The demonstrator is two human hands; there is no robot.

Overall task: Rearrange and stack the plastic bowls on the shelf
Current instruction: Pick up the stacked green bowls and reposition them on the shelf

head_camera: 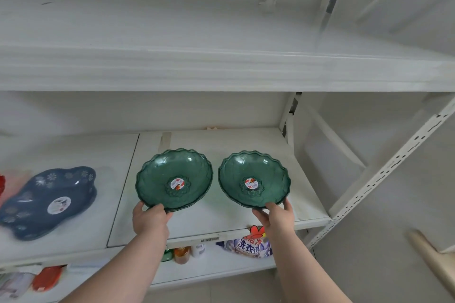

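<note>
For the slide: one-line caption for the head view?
Left hand and right hand each grip a green scalloped bowl side by side on the white shelf.

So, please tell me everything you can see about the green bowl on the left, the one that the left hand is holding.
The left green bowl is shallow, round and translucent dark green, like moulded plastic, with a scalloped rim and a flower-shaped centre carrying a round sticker. It tilts toward the camera over the white shelf. The left hand grips its near rim. It lies beside the right green bowl, apparently not touching.
</note>
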